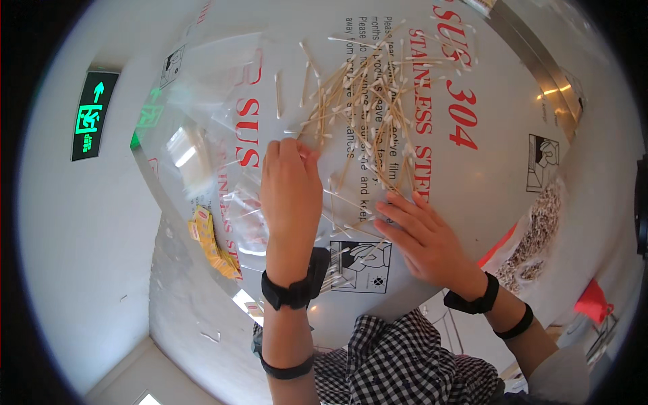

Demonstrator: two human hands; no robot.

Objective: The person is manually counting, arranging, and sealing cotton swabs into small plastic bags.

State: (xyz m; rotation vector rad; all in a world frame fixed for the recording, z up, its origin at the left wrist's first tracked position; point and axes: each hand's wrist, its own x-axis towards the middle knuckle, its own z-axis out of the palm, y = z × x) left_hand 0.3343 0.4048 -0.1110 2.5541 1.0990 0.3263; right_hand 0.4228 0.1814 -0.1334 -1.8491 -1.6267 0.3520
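Wooden-stick cotton swabs (370, 101) lie in a loose, crisscrossed heap on a film-covered steel table (459, 189). My left hand (291, 192) is at the near left edge of the heap, its fingers curled and pressed together. Whatever is between those fingertips is hidden. To the right, my right hand (428, 239) rests with fingers spread at the near side of the heap, beside a few stray swabs. More swabs (337, 278) lie next to my left wrist, partly covered by its black band. A crumpled clear plastic bag (246, 219) is left of my left hand.
Yellow packets (212, 243) lie near the table's left edge, with a whitish plastic-wrapped pack (189, 158) beyond them. At the right is a clear bag full of brown-and-white pieces (540, 229). A raised metal strip (540, 57) runs along the far right. A green exit sign (94, 116) hangs on the left wall.
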